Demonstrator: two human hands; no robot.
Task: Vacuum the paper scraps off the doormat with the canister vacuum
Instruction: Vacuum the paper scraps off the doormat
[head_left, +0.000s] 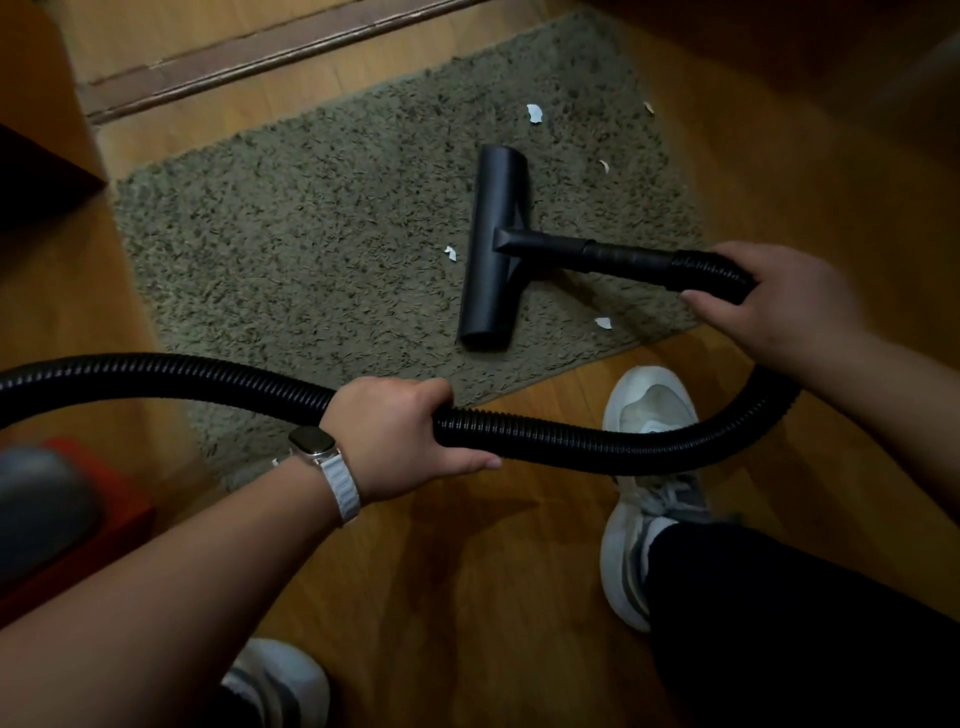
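Left hand (400, 436) nearest, doormat (311, 234) not yet clean

Hose (571, 441) loops between both hands: left curled round its middle, right hand (774, 301) gripping the end nearest the floor head (493, 249), arms stretched forward and well apart. That head sits flat on the mat, with paper scraps (535, 113) loose on both sides. I'd keep it flat, pull slowly over the shaggy pile, and feed slack with the left.
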